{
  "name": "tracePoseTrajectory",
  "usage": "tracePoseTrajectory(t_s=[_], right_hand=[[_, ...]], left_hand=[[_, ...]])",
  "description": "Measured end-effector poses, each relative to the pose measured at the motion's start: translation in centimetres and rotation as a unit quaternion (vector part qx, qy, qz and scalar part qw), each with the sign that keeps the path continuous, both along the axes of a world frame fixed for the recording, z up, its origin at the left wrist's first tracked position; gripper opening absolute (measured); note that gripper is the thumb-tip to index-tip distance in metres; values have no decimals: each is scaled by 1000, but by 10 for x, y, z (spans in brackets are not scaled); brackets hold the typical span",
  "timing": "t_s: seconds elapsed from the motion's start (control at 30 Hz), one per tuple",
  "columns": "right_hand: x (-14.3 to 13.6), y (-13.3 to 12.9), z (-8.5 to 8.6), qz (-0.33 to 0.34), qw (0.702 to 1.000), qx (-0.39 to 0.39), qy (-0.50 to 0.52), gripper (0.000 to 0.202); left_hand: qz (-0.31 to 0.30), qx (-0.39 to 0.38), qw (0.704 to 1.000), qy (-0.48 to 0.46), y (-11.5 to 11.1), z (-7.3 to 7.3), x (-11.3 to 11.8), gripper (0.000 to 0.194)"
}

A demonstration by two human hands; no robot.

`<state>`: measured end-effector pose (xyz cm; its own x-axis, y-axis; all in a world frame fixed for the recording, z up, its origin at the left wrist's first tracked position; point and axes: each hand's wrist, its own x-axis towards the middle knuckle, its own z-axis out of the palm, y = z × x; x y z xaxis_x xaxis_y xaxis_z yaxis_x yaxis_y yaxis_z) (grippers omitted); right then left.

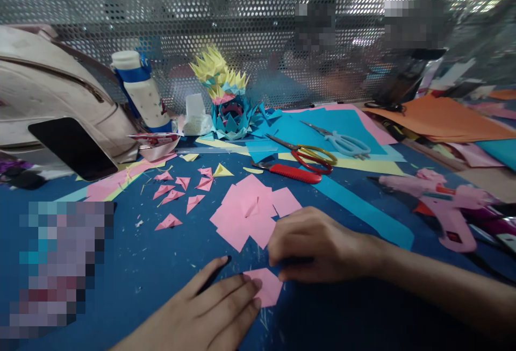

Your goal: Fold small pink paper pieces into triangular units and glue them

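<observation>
A small folded piece of pink paper (269,288) lies on the blue tabletop. My left hand (213,308) rests flat over its left side, fingers stretched and thumb apart. Curled fingers of my right hand (318,246) are by the paper's upper right edge; whatever they may grip is hidden. Just beyond is a pile of pink paper squares (245,208), a crease showing in the top one. To the pile's left several small folded pink paper triangles (171,195) are scattered, with a yellow folded triangle (222,170) near them.
Beyond the pile lie a red-handled cutter (296,173), red-and-yellow scissors (312,158) and light-blue scissors (346,144). A pink glue gun (449,200) is at right. Behind stand a folded-paper model (229,117) and a bottle (139,93). A phone (72,147) leans at left.
</observation>
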<state>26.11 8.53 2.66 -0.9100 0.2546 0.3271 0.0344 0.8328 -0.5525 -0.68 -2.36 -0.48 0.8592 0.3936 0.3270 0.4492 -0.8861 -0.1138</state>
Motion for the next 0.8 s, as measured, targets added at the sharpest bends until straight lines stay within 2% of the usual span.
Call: tracePoseTrajectory(t_s=[0.07, 0.13, 0.23, 0.4, 0.6, 0.8], right_hand=[[3, 5, 2, 36, 983, 178, 12, 27], [6, 7, 4, 55, 948, 313, 30, 30], [8, 6, 7, 68, 906, 415, 53, 25], [6, -2, 10, 75, 888, 449, 65, 12], [3, -5, 10, 81, 890, 444, 62, 13], [2, -7, 7, 85, 892, 441, 58, 15]], left_hand=[[-2, 1, 1000, 1, 1, 0, 1, 31], [0, 4, 1000, -1, 1, 0, 1, 31], [4, -1, 1000, -1, 1, 0, 0, 33], [-5, -16, 1000, 18, 0, 5, -1, 39], [-5, -21, 1000, 8, 2, 12, 0, 38], [1, -35, 999, 5, 0, 9, -1, 38]])
